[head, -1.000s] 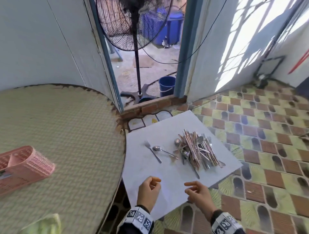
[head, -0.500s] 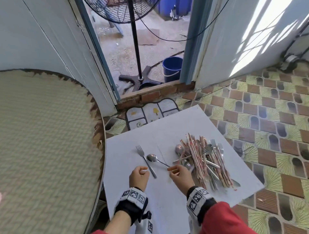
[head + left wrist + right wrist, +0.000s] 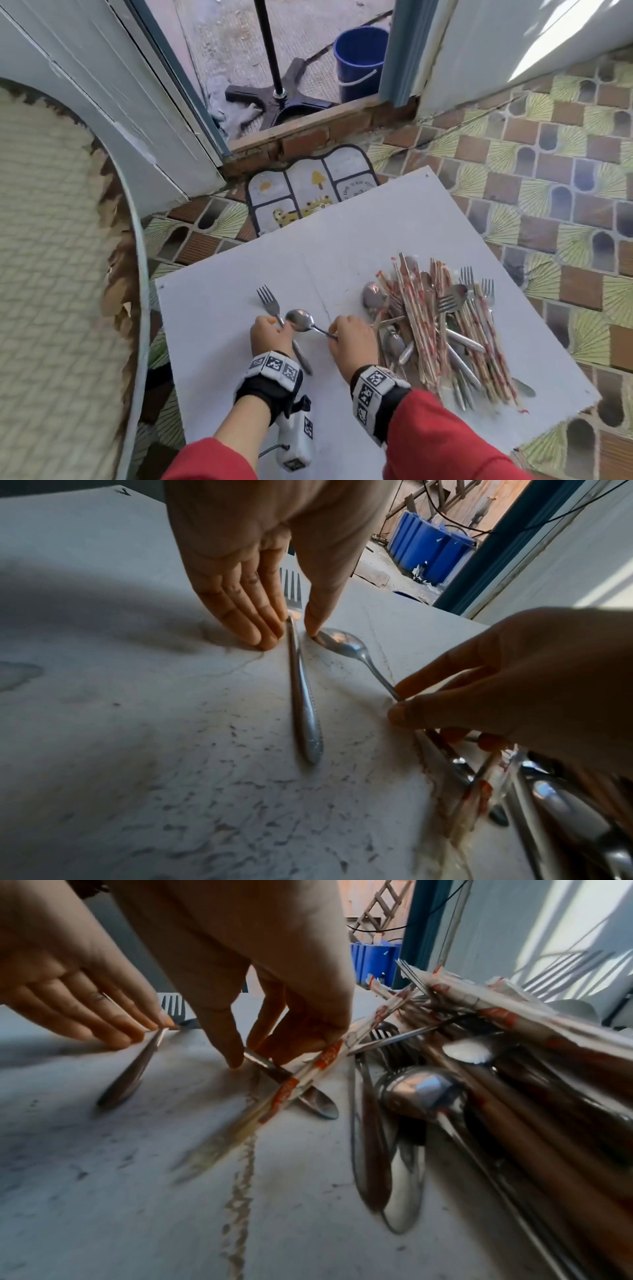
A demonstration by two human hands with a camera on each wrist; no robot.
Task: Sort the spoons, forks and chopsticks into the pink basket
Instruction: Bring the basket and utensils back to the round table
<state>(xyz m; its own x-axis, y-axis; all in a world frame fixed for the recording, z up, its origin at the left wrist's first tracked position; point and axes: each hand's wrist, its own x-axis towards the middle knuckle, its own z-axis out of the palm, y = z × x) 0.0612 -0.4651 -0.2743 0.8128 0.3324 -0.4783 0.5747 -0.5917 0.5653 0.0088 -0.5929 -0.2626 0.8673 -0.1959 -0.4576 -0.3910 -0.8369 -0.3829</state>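
A steel fork [image 3: 270,303] and a steel spoon [image 3: 300,320] lie side by side on the white board [image 3: 342,246]. My left hand [image 3: 279,323] pinches the fork [image 3: 301,696] at its neck, fingers on one side and thumb on the other, fingertips down on the board. My right hand [image 3: 334,334] pinches the spoon's thin handle [image 3: 377,674] between thumb and forefinger. To the right lies a pile of spoons, forks and paper-wrapped chopsticks [image 3: 445,329]; one wrapped chopstick [image 3: 308,1069] crosses under my right fingers. The pink basket is out of view.
A round table with a woven-pattern top [image 3: 51,274] stands at the left, close to the board's edge. Beyond the board lie a doormat [image 3: 308,192] and a brick doorstep, with a fan stand [image 3: 274,85] and a blue bucket [image 3: 359,58] outside. Tiled floor surrounds the board.
Both hands have moved forward from the board's near edge, the left taking the fork, the right the spoon's handle. The view has tilted down and the pink basket has left it.
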